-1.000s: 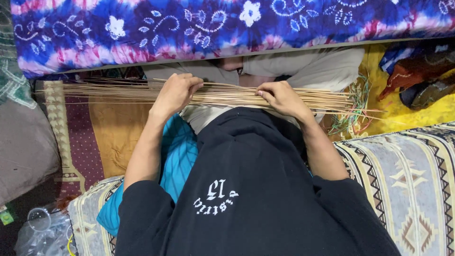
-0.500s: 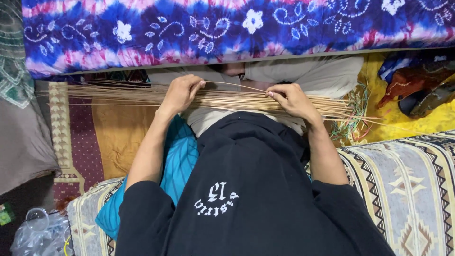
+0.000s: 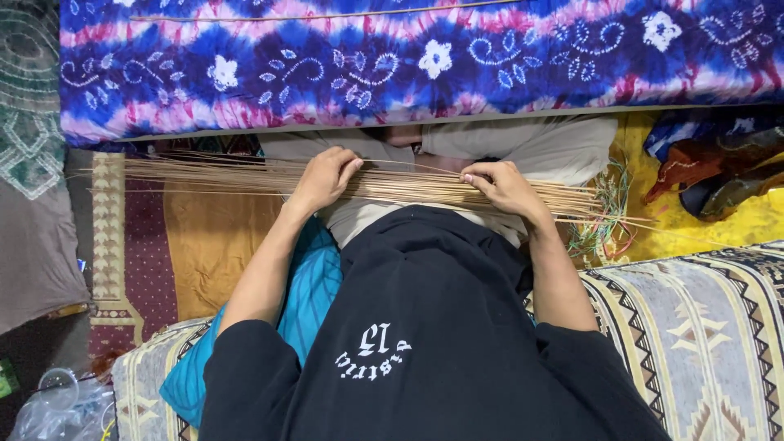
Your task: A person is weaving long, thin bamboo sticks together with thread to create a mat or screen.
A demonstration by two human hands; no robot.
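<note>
A long bundle of thin tan sticks [image 3: 212,173] lies across my lap, running left to right. My left hand [image 3: 324,177] rests on top of the bundle near its middle, fingers curled over the sticks. My right hand [image 3: 504,189] grips the sticks further right, fingers pinched on them. The bundle's right end [image 3: 584,204] fans out over a tangle of coloured threads [image 3: 606,222]. I wear a black shirt with white lettering [image 3: 425,343] and beige trousers [image 3: 523,147].
A blue and purple tie-dye cloth [image 3: 392,65] covers a raised surface ahead. A patterned cushion [image 3: 702,327] lies at right, a teal cloth [image 3: 302,310] at left, an orange mat [image 3: 204,245] beneath, a clear plastic bag [image 3: 57,404] at bottom left.
Both hands stay on the stick bundle. The view has shifted slightly downward, and my right hand has slid a little along the sticks.
</note>
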